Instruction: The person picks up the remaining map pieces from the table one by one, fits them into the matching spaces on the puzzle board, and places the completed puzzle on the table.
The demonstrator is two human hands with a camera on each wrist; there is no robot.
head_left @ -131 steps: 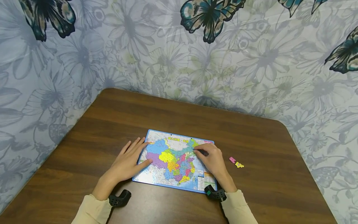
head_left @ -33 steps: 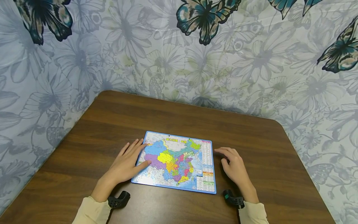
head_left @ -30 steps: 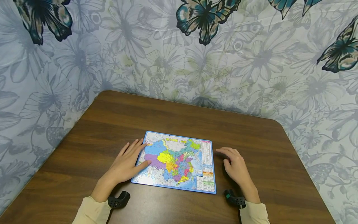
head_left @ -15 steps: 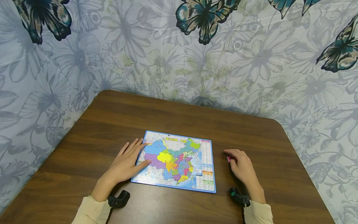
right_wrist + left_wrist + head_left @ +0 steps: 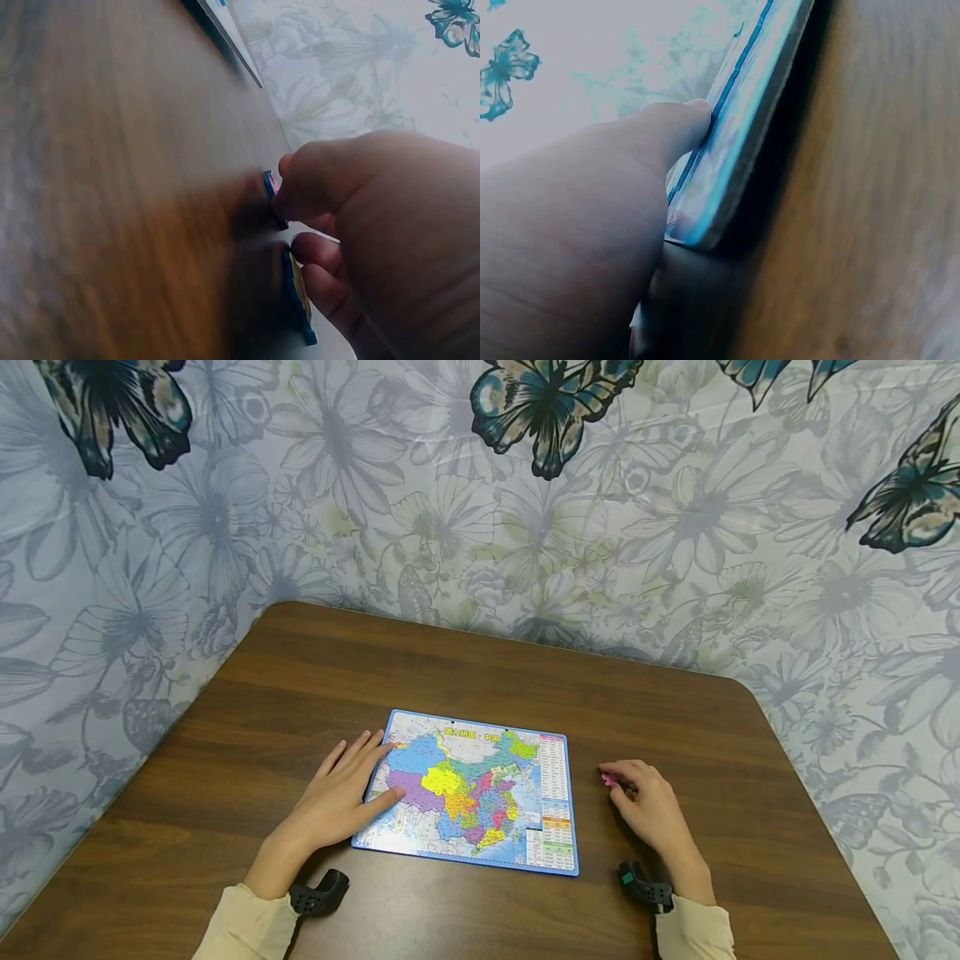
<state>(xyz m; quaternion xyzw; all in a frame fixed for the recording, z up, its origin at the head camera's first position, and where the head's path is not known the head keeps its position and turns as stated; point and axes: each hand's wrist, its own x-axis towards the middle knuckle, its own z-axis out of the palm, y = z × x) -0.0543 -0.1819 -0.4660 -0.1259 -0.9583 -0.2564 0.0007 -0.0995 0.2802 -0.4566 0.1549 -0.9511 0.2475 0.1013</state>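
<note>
A magnetic jigsaw board with a colourful map of China and a blue rim lies flat on the table. My left hand rests on its left side with fingers spread; the left wrist view has the thumb over the edge. Right of the board, my right hand pinches a small pink puzzle piece between thumb and fingers. In the right wrist view this pink piece is at the thumb, just over the tabletop. A yellow puzzle piece sits by the other fingers; the hand hides it in the head view.
The brown wooden table has rounded far corners. Behind it hangs a pale floral cloth with teal butterflies. Black cameras are strapped to both wrists, such as the left wrist camera.
My right hand has left the board's upper right, moved right over the loose pieces and taken hold of the pink puzzle piece. My left hand stays on the board.
</note>
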